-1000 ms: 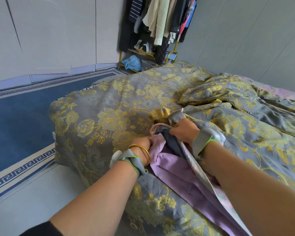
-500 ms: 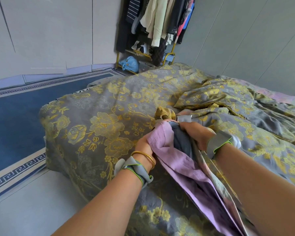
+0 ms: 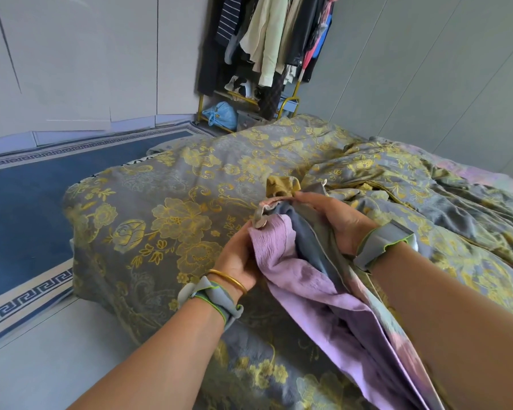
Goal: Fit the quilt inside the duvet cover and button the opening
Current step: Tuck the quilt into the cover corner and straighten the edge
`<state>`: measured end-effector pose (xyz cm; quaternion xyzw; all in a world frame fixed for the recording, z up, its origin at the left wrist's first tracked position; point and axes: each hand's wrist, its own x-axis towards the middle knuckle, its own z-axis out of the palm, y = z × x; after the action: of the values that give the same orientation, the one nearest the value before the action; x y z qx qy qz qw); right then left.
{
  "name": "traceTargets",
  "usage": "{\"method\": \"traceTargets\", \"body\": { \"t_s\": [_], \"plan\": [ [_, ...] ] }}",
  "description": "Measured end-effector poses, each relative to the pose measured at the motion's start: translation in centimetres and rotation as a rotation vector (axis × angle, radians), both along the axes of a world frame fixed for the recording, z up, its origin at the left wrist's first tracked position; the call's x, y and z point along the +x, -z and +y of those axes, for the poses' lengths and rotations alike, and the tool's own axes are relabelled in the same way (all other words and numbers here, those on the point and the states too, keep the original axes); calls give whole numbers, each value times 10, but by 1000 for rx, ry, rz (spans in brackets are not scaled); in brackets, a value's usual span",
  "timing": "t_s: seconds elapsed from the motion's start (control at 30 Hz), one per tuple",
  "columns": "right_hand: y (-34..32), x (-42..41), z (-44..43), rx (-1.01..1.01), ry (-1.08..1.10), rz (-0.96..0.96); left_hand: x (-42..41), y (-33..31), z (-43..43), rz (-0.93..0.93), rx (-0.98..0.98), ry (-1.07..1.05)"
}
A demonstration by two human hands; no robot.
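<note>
Bed (image 3: 160, 232), one quilt (image 3: 308, 291), two gripping hands (image 3: 240, 261)

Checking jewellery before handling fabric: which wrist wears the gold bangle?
The left wrist: a gold bangle sits above its grey strap; the right wrist shows only a strap.

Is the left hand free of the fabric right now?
No: the left hand grips the lilac fabric at the duvet cover's opening.

Both bare forearms wear grey fabric wrist straps edged in bright green (image 3: 381, 244), the left one beside a thin gold bangle (image 3: 228, 279).
</note>
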<state>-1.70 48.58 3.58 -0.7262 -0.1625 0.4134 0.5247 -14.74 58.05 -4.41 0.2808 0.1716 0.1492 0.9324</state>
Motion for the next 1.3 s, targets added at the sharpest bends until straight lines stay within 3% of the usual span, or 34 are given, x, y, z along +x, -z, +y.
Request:
{"method": "traceTargets", "body": {
  "t_s": [0.07, 0.2, 0.3, 0.37, 0.47, 0.53, 0.7, 0.8, 0.93, 1.07, 1.17, 1.23, 1.3],
  "plan": [
    [3, -3, 3, -24, -33, -33, -2, -8, 6, 12, 41, -70],
    [8, -14, 18, -75, -163, -516, 5, 1, 22, 251, 578, -394],
    [9, -22, 29, 35, -180, -678, -1, 4, 25, 413, 777, -544],
    [9, -28, 31, 74, -264, -736, -5, 6, 26, 531, 963, -543],
    [13, -38, 36, 22, -418, -1000, -7, 7, 30, 629, 1251, -426],
    [13, -40, 40, 23, -393, -1152, -10, 5, 32, 622, 1318, -407],
    [10, -47, 46, 16, -404, -1248, -30, -1, 48, 605, 1236, -473],
    [12, -54, 43, -168, -459, -1319, -36, 6, 53, 640, 1221, -434],
    [23, -47, 22, -398, -429, -1253, -43, 18, 63, 658, 1214, -317],
    [33, -43, 0, -381, -311, -1115, -49, 9, 67, 777, 1462, -71],
    [37, -45, -9, -396, -251, -1111, -52, -2, 65, 840, 1575, -83],
    [37, -48, -12, -413, -246, -1129, -54, -10, 58, 693, 1610, -209],
    [38, -51, -16, -385, -234, -1135, -58, -21, 45, 422, 1622, -254]
  ]
}}
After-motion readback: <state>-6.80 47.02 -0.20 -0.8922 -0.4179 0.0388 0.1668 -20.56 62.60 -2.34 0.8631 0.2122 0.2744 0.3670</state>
